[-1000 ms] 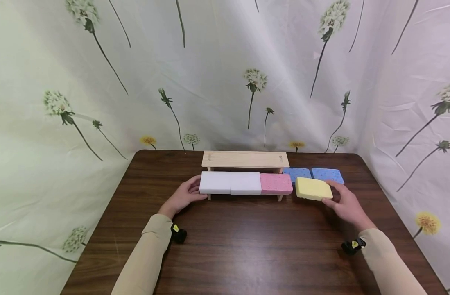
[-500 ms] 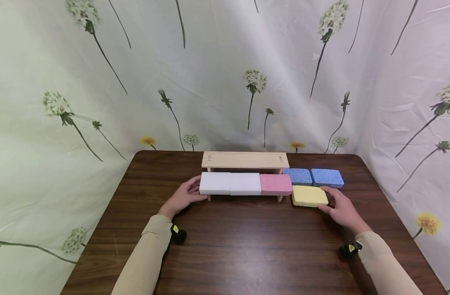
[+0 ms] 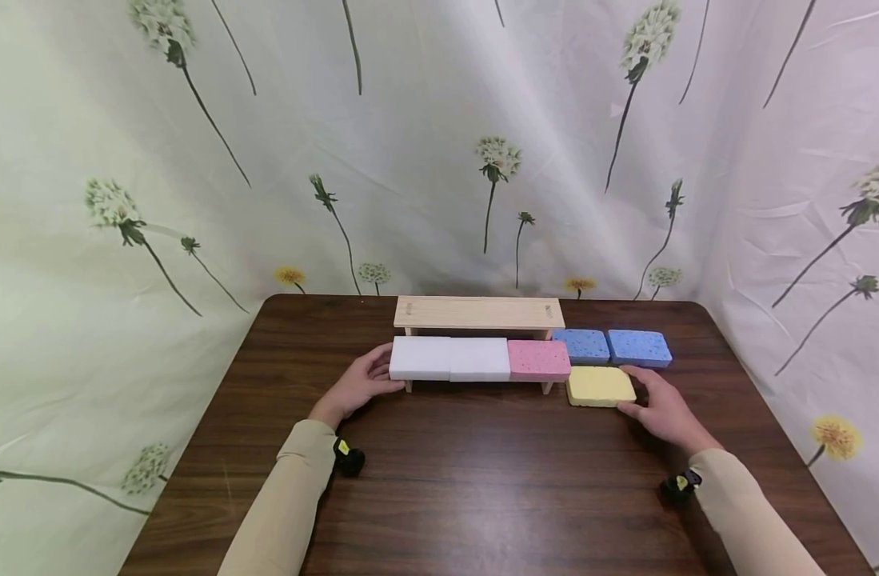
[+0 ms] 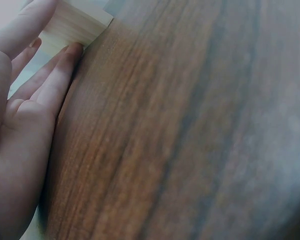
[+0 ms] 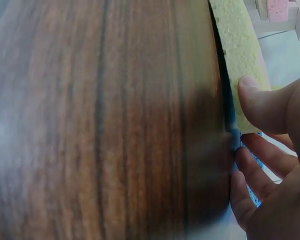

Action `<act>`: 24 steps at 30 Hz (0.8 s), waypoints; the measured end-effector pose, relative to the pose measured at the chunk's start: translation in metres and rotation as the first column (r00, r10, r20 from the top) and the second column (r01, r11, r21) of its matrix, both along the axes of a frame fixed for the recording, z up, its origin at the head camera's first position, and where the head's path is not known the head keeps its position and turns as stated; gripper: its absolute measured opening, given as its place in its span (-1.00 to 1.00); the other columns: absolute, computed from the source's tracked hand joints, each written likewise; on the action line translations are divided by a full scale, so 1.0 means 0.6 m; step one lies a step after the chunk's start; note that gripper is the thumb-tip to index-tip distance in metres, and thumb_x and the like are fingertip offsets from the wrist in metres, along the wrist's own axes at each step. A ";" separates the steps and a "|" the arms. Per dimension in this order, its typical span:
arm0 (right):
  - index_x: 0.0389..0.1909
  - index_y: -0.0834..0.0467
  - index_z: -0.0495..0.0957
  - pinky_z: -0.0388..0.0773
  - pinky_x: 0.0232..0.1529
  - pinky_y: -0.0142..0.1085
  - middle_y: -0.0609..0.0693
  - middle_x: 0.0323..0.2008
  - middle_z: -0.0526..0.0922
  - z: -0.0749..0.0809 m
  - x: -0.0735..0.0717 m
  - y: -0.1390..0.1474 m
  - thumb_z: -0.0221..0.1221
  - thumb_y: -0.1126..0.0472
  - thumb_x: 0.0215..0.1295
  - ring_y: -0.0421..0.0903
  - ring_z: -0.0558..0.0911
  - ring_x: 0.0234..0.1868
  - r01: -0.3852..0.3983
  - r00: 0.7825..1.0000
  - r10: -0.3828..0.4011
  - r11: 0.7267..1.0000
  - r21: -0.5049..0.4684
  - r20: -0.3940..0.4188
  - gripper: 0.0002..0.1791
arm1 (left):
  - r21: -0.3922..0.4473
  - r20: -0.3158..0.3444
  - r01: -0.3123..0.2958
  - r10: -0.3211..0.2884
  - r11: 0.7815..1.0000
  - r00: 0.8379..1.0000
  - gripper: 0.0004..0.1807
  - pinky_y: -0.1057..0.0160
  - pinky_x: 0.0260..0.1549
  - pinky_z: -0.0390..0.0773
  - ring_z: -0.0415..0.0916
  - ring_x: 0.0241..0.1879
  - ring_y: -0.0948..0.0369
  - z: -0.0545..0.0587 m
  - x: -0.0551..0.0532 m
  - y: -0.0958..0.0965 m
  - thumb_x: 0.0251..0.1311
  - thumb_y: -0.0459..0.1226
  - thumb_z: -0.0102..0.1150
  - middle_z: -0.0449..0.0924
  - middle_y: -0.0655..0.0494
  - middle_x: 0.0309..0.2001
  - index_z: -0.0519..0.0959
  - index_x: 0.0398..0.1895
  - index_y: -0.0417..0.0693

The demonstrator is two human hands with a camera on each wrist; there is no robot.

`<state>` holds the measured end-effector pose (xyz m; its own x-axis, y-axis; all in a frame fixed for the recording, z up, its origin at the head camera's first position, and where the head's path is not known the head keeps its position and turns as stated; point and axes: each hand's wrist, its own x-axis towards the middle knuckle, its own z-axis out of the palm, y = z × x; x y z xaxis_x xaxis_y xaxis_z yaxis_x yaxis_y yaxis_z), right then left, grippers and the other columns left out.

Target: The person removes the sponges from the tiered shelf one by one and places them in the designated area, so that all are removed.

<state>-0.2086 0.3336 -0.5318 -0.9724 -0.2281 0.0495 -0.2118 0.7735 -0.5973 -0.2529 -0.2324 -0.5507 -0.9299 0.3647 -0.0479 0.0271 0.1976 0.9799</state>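
Note:
My right hand [image 3: 662, 408] holds a yellow sponge [image 3: 601, 386] by its right end, the thumb on the near side. In the right wrist view a dark gap shows under the sponge's edge, close over the table. My left hand [image 3: 358, 386] rests at the left end of a two-step wooden stand [image 3: 479, 312]. Its fairly straight fingers [image 4: 55, 82] touch the stand's side in the left wrist view. Two white sponge blocks [image 3: 421, 358] and a pink sponge [image 3: 539, 360] lie in a row on the lower step.
Two blue sponges [image 3: 640, 347] lie on the dark wooden table [image 3: 482, 480] behind the yellow one, right of the stand. A flower-printed cloth [image 3: 425, 160] hangs behind the table.
My right hand has brought the yellow sponge down, nearer and a little left, to beside the stand's right end. It no longer overlaps the blue sponges in the head view. The left hand stays put.

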 end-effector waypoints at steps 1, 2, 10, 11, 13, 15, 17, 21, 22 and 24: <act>0.46 0.41 0.33 0.49 0.25 0.33 0.46 0.34 0.45 -0.001 -0.002 -0.001 0.41 0.33 0.33 0.39 0.52 0.27 -0.001 1.000 0.001 1.000 0.005 -0.001 -0.26 | 0.000 -0.001 0.002 -0.002 1.000 1.000 -0.05 0.08 0.39 0.46 0.33 0.47 -0.17 0.000 0.000 0.000 0.27 -0.40 0.46 0.32 -0.29 0.49 0.14 0.64 -0.20; 0.46 0.41 0.33 0.48 0.26 0.34 0.46 0.35 0.44 -0.001 -0.003 -0.002 0.41 0.32 0.33 0.39 0.51 0.28 -0.003 1.000 0.003 1.000 0.012 -0.003 -0.25 | 0.004 0.000 0.002 -0.002 1.000 1.000 -0.05 0.09 0.38 0.47 0.33 0.47 -0.17 -0.001 -0.001 0.000 0.26 -0.40 0.46 0.32 -0.29 0.49 0.15 0.64 -0.19; 0.48 0.38 0.32 0.37 0.35 0.37 0.44 0.40 0.42 -0.002 -0.013 -0.014 0.43 0.25 0.33 0.41 0.45 0.36 -0.001 1.000 0.000 0.999 0.040 0.013 -0.22 | 0.010 -0.002 0.005 -0.005 1.000 1.000 -0.05 0.20 0.34 0.49 0.32 0.48 -0.18 -0.003 -0.002 -0.001 0.26 -0.40 0.47 0.30 -0.29 0.50 0.14 0.64 -0.21; 0.48 0.38 0.33 0.37 0.35 0.37 0.44 0.40 0.42 -0.001 -0.014 -0.016 0.43 0.25 0.32 0.41 0.46 0.36 -0.001 1.000 0.000 0.999 0.041 0.010 -0.22 | 0.010 -0.004 0.007 -0.006 1.000 1.000 -0.05 0.21 0.34 0.49 0.32 0.48 -0.18 -0.003 -0.001 -0.001 0.27 -0.39 0.46 0.30 -0.30 0.50 0.14 0.64 -0.22; 0.46 0.38 0.34 0.38 0.34 0.37 0.44 0.39 0.44 0.000 -0.015 -0.019 0.44 0.24 0.32 0.40 0.47 0.34 -0.003 1.000 0.003 0.999 0.041 0.005 -0.23 | 0.010 -0.001 0.005 -0.005 1.000 1.000 -0.05 0.21 0.34 0.49 0.32 0.47 -0.18 -0.002 -0.001 0.001 0.26 -0.40 0.46 0.31 -0.30 0.49 0.14 0.64 -0.21; 0.46 0.37 0.35 0.38 0.34 0.36 0.44 0.38 0.44 0.001 -0.016 -0.020 0.44 0.24 0.32 0.40 0.48 0.34 -0.004 1.000 0.004 0.999 0.043 0.006 -0.23 | 0.007 -0.001 0.003 -0.003 1.000 1.000 -0.06 0.21 0.34 0.49 0.33 0.47 -0.18 -0.002 -0.001 0.001 0.27 -0.40 0.46 0.32 -0.30 0.49 0.14 0.64 -0.21; 0.46 0.37 0.35 0.39 0.34 0.36 0.44 0.38 0.45 0.001 -0.017 -0.020 0.44 0.24 0.32 0.39 0.49 0.33 -0.007 1.000 0.007 0.999 0.044 0.006 -0.23 | 0.004 -0.003 0.002 -0.002 1.000 1.000 -0.06 0.20 0.34 0.49 0.33 0.47 -0.17 -0.003 -0.001 0.001 0.27 -0.39 0.46 0.32 -0.29 0.49 0.14 0.64 -0.21; 0.46 0.36 0.36 0.40 0.33 0.36 0.43 0.38 0.45 0.003 -0.020 -0.020 0.44 0.24 0.32 0.39 0.51 0.32 -0.012 1.000 0.012 0.999 0.042 0.010 -0.24 | 0.001 -0.004 0.000 0.000 1.000 1.000 -0.06 0.18 0.35 0.49 0.33 0.47 -0.17 -0.005 -0.001 0.000 0.27 -0.38 0.47 0.32 -0.29 0.48 0.14 0.64 -0.21; 0.46 0.36 0.36 0.40 0.33 0.36 0.43 0.38 0.45 0.003 -0.020 -0.020 0.44 0.24 0.32 0.39 0.51 0.32 -0.013 1.000 0.012 0.999 0.042 0.011 -0.24 | 0.002 -0.006 0.000 0.000 1.000 1.000 -0.05 0.18 0.36 0.49 0.33 0.47 -0.17 -0.006 -0.002 0.000 0.27 -0.38 0.47 0.32 -0.30 0.48 0.14 0.64 -0.21; 0.46 0.36 0.36 0.40 0.34 0.36 0.43 0.39 0.45 0.003 -0.021 -0.020 0.45 0.23 0.32 0.39 0.51 0.33 -0.012 1.000 0.011 0.999 0.044 0.015 -0.23 | 0.004 -0.007 0.001 -0.001 1.000 1.000 -0.05 0.17 0.36 0.49 0.33 0.47 -0.17 -0.007 -0.003 -0.001 0.26 -0.38 0.47 0.33 -0.30 0.48 0.14 0.64 -0.21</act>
